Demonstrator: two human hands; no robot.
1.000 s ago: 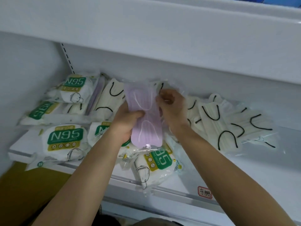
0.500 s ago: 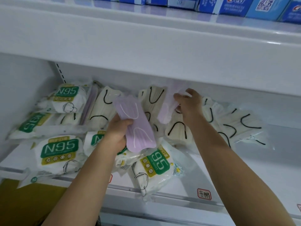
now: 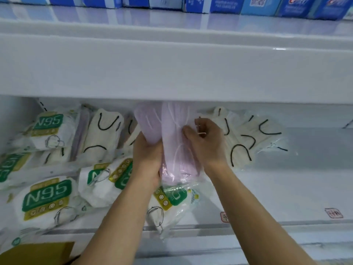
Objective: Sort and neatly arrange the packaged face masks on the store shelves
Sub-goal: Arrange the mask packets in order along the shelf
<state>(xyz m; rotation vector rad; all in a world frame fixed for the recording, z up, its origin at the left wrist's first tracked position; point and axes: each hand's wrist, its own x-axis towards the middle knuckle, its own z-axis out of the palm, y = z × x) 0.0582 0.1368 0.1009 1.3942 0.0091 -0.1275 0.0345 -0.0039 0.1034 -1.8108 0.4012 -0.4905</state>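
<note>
Lilac mask packs (image 3: 176,142), apparently two, are gripped between left hand (image 3: 148,159) and right hand (image 3: 206,142) above the shelf (image 3: 286,188): square their edges together, then set them apart from the N95 packs (image 3: 47,197).

Two bare forearms rise from the lower edge of the view toward the shelf (image 3: 286,188), and no sleeve, cuff, watch or band shows on either along the whole visible length, elbow side to wrist. The left hand (image 3: 148,159) and the right hand (image 3: 207,144), both in front of the shelf, wear no gloves. No ring can be made out on the fingers that show. The fingernails look short and unpainted.
</note>
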